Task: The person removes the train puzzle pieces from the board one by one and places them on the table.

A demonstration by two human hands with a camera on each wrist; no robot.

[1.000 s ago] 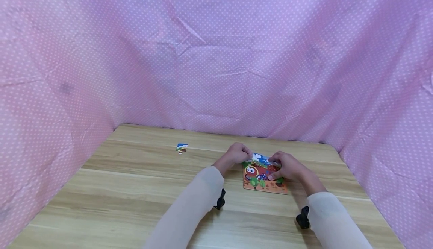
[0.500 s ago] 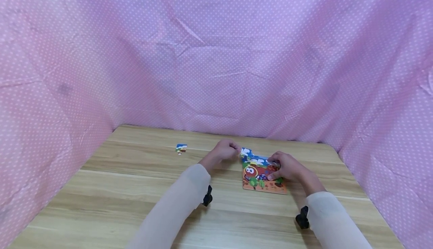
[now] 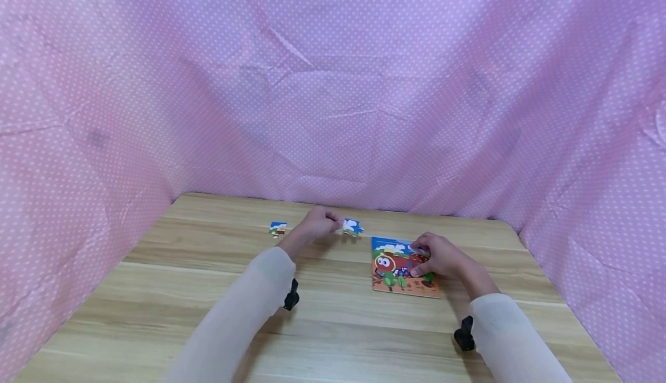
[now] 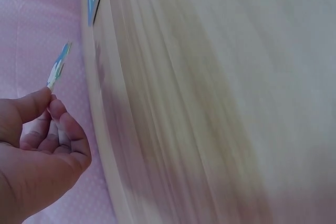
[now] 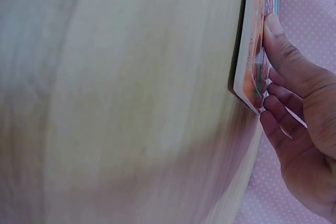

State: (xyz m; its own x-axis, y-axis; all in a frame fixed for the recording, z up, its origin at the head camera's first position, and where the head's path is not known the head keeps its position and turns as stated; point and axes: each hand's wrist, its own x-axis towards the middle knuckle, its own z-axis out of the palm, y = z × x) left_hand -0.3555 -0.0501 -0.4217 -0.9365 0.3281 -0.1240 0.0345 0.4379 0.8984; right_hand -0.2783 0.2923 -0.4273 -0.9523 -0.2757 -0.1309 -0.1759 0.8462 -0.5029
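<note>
My left hand (image 3: pixel 318 224) pinches a jigsaw piece (image 3: pixel 352 227) by its edge between thumb and fingers, above the table. The piece has blue sky and white cloud; in the left wrist view this piece (image 4: pixel 59 66) shows nearly edge-on. A square jigsaw puzzle (image 3: pixel 400 284) lies to its right, with a red big-eyed character on an orange ground under a blue strip. My right hand (image 3: pixel 439 254) holds the puzzle at its right side, thumb on the face in the right wrist view and other fingers bent near the edge. It hides the puzzle's upper right part.
Another jigsaw piece (image 3: pixel 278 228), blue, white and brown, lies on the wooden table (image 3: pixel 208 290) to the left of my left hand. Pink dotted cloth (image 3: pixel 333 111) hangs behind the table and at both sides.
My left hand has moved left, away from the puzzle's upper left corner, carrying the cloud piece with it. The right hand and the puzzle stay about where they were.
</note>
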